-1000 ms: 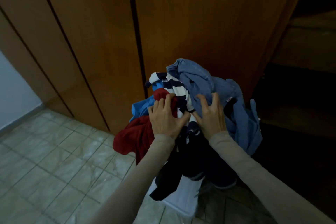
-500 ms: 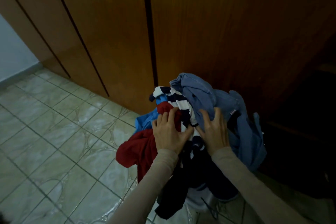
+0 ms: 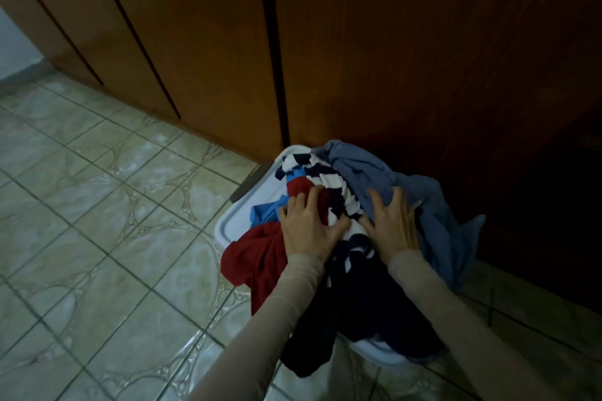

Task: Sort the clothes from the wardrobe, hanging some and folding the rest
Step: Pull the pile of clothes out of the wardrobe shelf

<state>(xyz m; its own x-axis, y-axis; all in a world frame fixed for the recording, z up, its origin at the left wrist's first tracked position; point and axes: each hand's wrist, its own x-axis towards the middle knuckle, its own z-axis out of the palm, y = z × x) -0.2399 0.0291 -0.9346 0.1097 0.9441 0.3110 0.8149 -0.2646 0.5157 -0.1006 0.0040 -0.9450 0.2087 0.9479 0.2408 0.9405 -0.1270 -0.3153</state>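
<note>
Clothes [image 3: 345, 205] now sit lower in the white basket [image 3: 234, 218] on the tiles, left hand [image 3: 308, 228] and right hand [image 3: 392, 226] pressing spread fingers, gripping nothing, so sorting hasn't begun

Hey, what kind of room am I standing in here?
Most likely a bedroom or dressing area at home. Tall wooden wardrobe doors run along the wall, the tiled floor is household style, and both hands rest on mixed clothes heaped in a white laundry basket.
</note>
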